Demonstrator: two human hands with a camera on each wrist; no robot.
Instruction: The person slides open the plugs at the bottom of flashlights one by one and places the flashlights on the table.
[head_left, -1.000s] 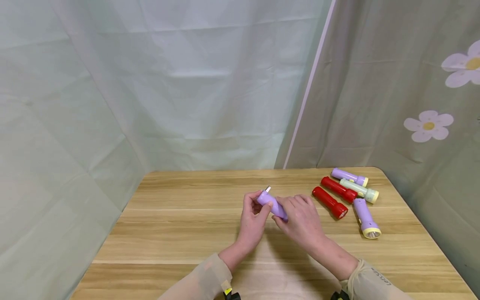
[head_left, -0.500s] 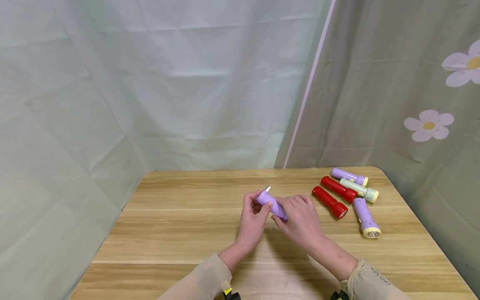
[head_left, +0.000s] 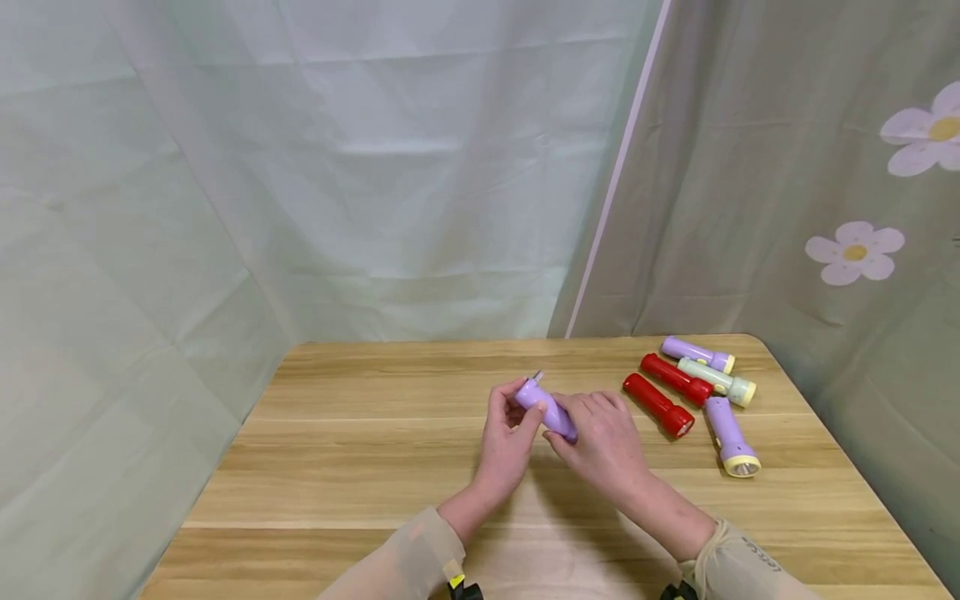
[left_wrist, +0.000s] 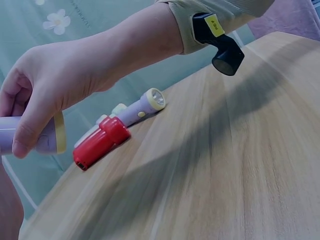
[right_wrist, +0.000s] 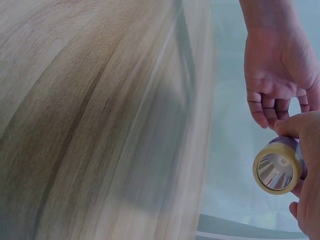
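Note:
Above the middle of the table, both hands hold a purple flashlight (head_left: 552,419) with a cream-yellow head rim. My left hand (head_left: 504,442) pinches its tail end between thumb and fingers. Metal plug prongs (head_left: 537,376) stick out of that end. My right hand (head_left: 602,437) grips the head end and hides it in the head view. In the right wrist view the lens (right_wrist: 276,171) faces the camera, with the right hand's fingers curled around the body behind it. In the left wrist view the right thumb (left_wrist: 31,131) lies along the flashlight near the yellow rim.
At the table's right lie two red flashlights (head_left: 660,406), a pale green flashlight (head_left: 716,377) and two purple flashlights (head_left: 729,433), close together. Fabric curtains (head_left: 420,208) stand around the wooden table (head_left: 337,467).
The flashlight has turned very slightly in the hands, and its prongs show at a slightly different angle. The hands stay in nearly the same place.

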